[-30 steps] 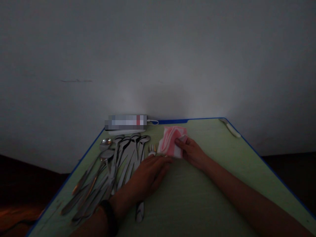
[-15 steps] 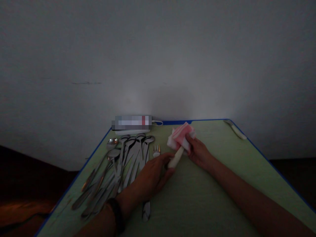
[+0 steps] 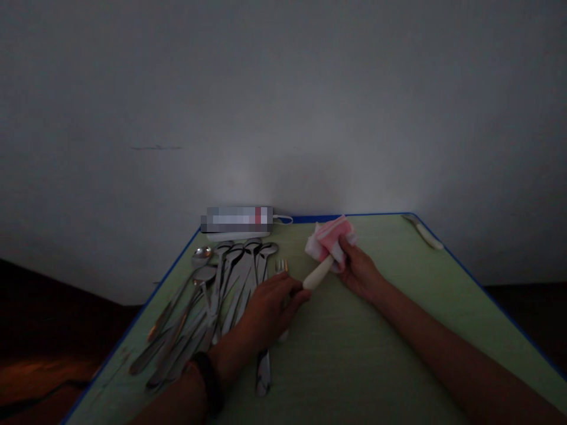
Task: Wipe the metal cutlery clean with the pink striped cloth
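Note:
A pink and white cloth [image 3: 331,236] is bunched in my right hand [image 3: 361,270], whose fingers are closed on it. Out of the cloth sticks the white handle [image 3: 319,274] of a utensil; its head is covered, so I cannot tell its kind. My left hand [image 3: 277,304] is closed, thumb and fingers pinching the lower end of that handle. Beneath and beside the left hand lies a fork [image 3: 281,267], tines pointing away, partly hidden by the hand. Left of it several metal spoons [image 3: 204,274] and other cutlery are spread in a loose, overlapping group.
Another white-handled utensil [image 3: 424,231] rests at the far right corner of the green, blue-edged table [image 3: 376,354]. A blurred-out box-like object [image 3: 237,221] with a white cable [image 3: 286,220] stands at the back left. Behind the table rises a grey wall [image 3: 310,106].
The cloth and right hand have shifted slightly right and away. My left hand has slid back toward the handle's end, exposing more of it.

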`<control>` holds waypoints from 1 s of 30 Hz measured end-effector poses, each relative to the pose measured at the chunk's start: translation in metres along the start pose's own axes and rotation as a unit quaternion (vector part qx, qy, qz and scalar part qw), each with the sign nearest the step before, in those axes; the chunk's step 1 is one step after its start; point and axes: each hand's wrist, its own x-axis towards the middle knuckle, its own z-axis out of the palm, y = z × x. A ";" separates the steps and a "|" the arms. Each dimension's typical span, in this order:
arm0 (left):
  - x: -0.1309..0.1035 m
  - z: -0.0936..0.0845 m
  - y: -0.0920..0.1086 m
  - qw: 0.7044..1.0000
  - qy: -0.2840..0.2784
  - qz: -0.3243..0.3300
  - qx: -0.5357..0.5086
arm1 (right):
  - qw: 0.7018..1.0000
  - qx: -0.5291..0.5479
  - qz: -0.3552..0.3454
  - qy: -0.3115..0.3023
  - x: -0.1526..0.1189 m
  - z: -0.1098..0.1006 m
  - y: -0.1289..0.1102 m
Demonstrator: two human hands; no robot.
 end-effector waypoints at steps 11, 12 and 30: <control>-0.001 0.000 0.004 0.986 -0.078 0.143 0.022 | 0.984 -0.111 0.070 -0.124 -0.009 0.000 -0.004; -0.001 -0.001 0.005 0.986 -0.084 0.145 0.023 | 0.984 -0.115 0.064 -0.122 -0.008 -0.001 -0.004; 0.000 -0.006 0.009 0.989 -0.047 0.129 -0.049 | 0.998 0.044 0.043 0.026 0.005 -0.002 -0.003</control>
